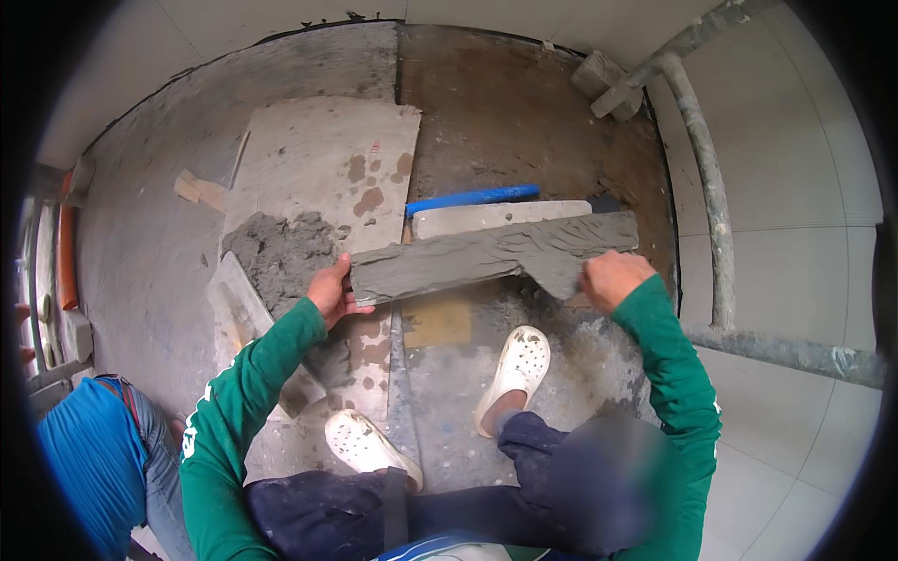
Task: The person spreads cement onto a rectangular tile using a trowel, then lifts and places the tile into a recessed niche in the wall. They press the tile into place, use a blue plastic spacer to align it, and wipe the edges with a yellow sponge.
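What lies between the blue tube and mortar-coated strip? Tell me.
A white strip lies between the blue tube and mortar-coated strip, in the head view.

We wear a green left sleeve (234, 411) at eight o'clock and a matching right sleeve (662, 346) at four, white markings along both outer sides. Our left hand (329, 292) and right hand (617, 279) are bare. Dark navy trousers (318, 505) fill six o'clock; cream clogs (360, 439), dotted with round holes, show at seven and five.
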Demonstrator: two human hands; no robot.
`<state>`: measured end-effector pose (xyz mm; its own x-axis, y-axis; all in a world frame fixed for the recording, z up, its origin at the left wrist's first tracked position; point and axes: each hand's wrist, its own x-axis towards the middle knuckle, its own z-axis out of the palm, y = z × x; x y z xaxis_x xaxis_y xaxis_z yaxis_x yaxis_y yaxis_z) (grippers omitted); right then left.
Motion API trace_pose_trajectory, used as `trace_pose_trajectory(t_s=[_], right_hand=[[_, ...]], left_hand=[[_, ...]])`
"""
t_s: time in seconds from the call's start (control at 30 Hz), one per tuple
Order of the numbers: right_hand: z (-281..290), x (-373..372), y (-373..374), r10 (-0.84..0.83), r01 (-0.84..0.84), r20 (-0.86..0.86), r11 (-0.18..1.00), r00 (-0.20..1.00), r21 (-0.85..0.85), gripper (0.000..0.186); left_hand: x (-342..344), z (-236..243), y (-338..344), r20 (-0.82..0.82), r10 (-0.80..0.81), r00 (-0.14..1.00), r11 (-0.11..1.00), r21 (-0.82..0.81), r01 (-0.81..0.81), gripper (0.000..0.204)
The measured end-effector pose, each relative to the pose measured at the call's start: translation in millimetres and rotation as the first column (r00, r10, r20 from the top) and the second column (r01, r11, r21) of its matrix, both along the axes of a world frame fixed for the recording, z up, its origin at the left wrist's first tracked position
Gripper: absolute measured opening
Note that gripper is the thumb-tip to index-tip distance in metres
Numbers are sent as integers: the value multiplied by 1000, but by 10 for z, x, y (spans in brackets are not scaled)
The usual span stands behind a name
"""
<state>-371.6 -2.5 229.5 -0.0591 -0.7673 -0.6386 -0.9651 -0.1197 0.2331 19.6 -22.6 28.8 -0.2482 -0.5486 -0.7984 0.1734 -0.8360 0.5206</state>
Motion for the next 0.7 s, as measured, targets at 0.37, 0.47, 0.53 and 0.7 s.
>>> trace_pose_trajectory(t_s=[0.37, 0.47, 0.53, 0.7], right_hand=[[-388, 402, -56, 99, -78, 244, 992, 965, -94, 24], [-220, 377, -26, 87, -86, 189, 996, 978, -12, 19], [-144, 165, 37, 151, -149, 153, 989, 977, -26, 31], [-30, 167, -18, 180, -167, 123, 980, 976, -112, 31]], left_hand=[[23, -31, -3, -61, -34, 998, 999, -18, 33, 58], [24, 14, 11, -55, -29, 998, 1000, -10, 28, 58], [24, 14, 14, -68, -29, 997, 999, -15, 28, 58], [47, -57, -5, -73, -45, 996, 999, -19, 44, 59]])
